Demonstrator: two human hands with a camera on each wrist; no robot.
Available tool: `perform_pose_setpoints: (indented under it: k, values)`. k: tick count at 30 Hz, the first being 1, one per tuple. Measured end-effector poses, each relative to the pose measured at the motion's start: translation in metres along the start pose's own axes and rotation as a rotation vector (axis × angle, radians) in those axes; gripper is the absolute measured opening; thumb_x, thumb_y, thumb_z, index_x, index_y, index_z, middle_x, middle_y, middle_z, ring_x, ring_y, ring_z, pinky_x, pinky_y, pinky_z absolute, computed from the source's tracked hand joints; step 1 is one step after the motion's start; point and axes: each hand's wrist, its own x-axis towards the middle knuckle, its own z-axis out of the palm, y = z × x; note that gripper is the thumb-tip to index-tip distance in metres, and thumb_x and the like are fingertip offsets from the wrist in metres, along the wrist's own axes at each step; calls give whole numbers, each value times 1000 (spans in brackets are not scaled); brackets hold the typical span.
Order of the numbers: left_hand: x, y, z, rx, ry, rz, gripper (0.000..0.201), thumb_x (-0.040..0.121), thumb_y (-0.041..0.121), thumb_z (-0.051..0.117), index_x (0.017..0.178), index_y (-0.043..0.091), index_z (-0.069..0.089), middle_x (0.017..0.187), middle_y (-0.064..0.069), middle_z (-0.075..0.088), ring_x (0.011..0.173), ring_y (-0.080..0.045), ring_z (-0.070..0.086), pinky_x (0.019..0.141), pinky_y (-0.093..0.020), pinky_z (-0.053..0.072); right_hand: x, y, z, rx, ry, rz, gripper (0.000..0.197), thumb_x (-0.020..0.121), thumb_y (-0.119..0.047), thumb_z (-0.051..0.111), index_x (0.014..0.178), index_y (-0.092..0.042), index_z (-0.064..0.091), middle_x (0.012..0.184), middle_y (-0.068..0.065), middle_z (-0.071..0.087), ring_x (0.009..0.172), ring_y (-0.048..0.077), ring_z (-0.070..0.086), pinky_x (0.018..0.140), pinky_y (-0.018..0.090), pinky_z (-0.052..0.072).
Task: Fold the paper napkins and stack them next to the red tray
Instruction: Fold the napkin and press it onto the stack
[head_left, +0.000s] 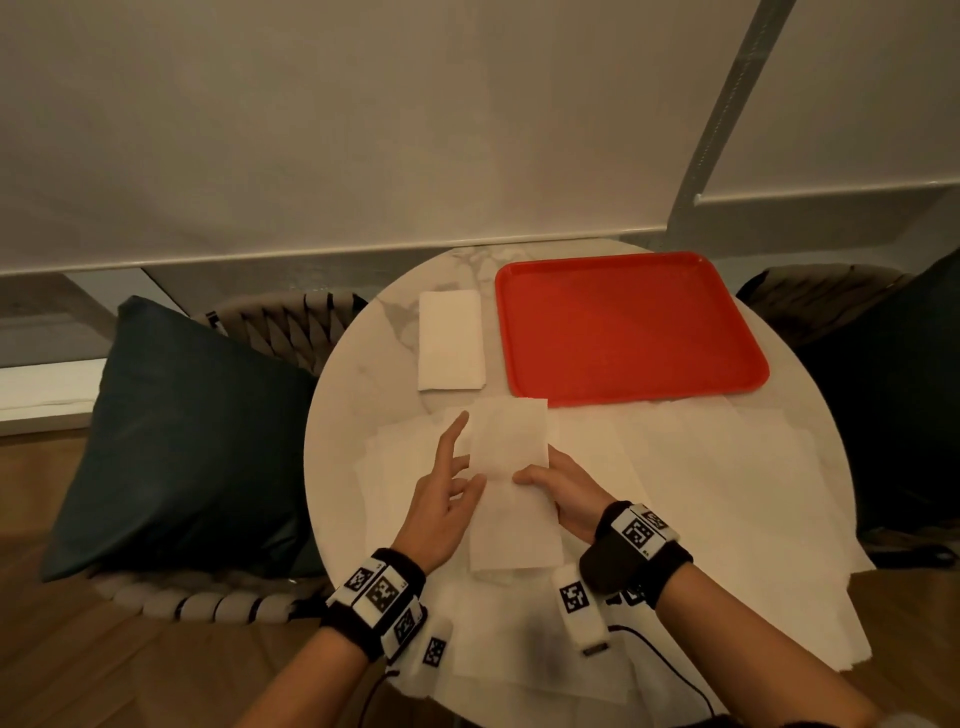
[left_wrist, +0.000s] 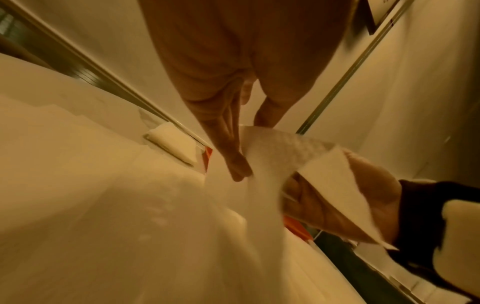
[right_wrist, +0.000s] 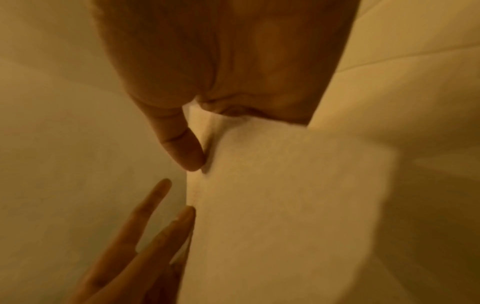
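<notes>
A red tray (head_left: 623, 322) lies at the far right of the round marble table (head_left: 358, 374). Just left of it sits a stack of folded white napkins (head_left: 451, 340), also seen in the left wrist view (left_wrist: 171, 142). Near the table's middle, a long folded napkin (head_left: 511, 441) (left_wrist: 270, 156) (right_wrist: 285, 195) is lifted and bent partway over. My right hand (head_left: 556, 486) (right_wrist: 221, 72) pinches it at the bend, thumb on top. My left hand (head_left: 447, 493) (left_wrist: 233, 164) has straight fingers touching the napkin's left edge. Several unfolded napkins (head_left: 701, 467) are spread underneath.
A dark cushion (head_left: 171, 441) rests on a woven chair at the left, close to the table's rim. Another chair (head_left: 831, 301) stands at the right behind the tray. A pale blind hangs behind the table. Wood floor shows below.
</notes>
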Motion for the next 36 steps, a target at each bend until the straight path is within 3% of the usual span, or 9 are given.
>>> perform_pose_setpoints:
  k: [3, 6, 9, 15, 19, 23, 27, 31, 36]
  values:
    - [2, -5, -2, -4, 28, 3, 66, 98, 14, 52, 141, 57, 25, 124, -8, 60, 103, -17, 67, 89, -42, 56, 4, 3, 2, -65, 23, -33, 42, 88, -2, 59, 128, -13, 51, 119, 9, 67, 108, 26, 65, 96, 44, 51]
    - [2, -7, -7, 3, 57, 49, 60, 96, 3, 49, 133, 49, 44, 118, 8, 61, 89, -16, 68, 79, -29, 57, 9, 5, 0, -57, 119, -51, 48, 85, -2, 66, 127, -16, 47, 113, 11, 68, 99, 24, 68, 79, 34, 56]
    - [6, -8, -14, -2, 103, 113, 50, 93, -3, 51, 121, 38, 60, 118, 22, 60, 99, -14, 65, 82, -26, 53, 15, 5, -2, -163, 207, -62, 72, 77, -10, 77, 133, -27, 36, 120, 11, 57, 101, 24, 63, 77, 30, 53]
    - [34, -7, -37, -131, 210, 158, 42, 90, -9, 54, 114, 24, 67, 124, 5, 59, 120, -15, 57, 100, -35, 48, 28, -14, 14, -58, 72, -184, 99, 70, -11, 83, 133, -59, 23, 123, 14, 59, 100, 30, 68, 86, 48, 56]
    - [68, -9, -60, -263, 196, 36, 38, 89, -7, 59, 115, 21, 65, 120, -6, 63, 101, -20, 67, 89, -36, 56, 58, -46, 26, -191, 22, -335, 75, 76, 2, 74, 129, -41, 47, 129, 7, 57, 111, 31, 62, 87, 46, 56]
    - [122, -13, -86, -202, 176, -88, 27, 89, 5, 65, 109, 23, 65, 80, -6, 70, 65, -18, 66, 71, -38, 57, 110, -75, 26, -323, 26, -345, 58, 76, 11, 68, 123, -21, 60, 134, 12, 53, 106, 27, 64, 84, 36, 58]
    - [185, -17, -108, -151, 152, -96, 24, 88, -2, 64, 105, 14, 65, 106, -3, 62, 64, -11, 68, 60, -26, 57, 158, -99, 25, -432, 103, -299, 57, 74, 10, 70, 124, -16, 61, 137, 5, 50, 118, 23, 55, 102, 36, 47]
    - [230, -16, -120, -133, 77, -95, 40, 83, -9, 65, 118, 12, 61, 120, -2, 55, 71, -4, 68, 63, -26, 59, 196, -115, 16, -506, 192, -302, 49, 78, -3, 74, 123, -16, 63, 128, 3, 58, 103, 13, 56, 72, 3, 44]
    - [266, -32, -127, -52, -44, -170, 59, 81, -8, 69, 133, 14, 52, 136, -4, 47, 85, -18, 64, 76, -41, 60, 233, -113, 8, -685, 304, -219, 53, 76, -7, 73, 126, -25, 62, 128, 1, 59, 112, 16, 55, 79, 14, 39]
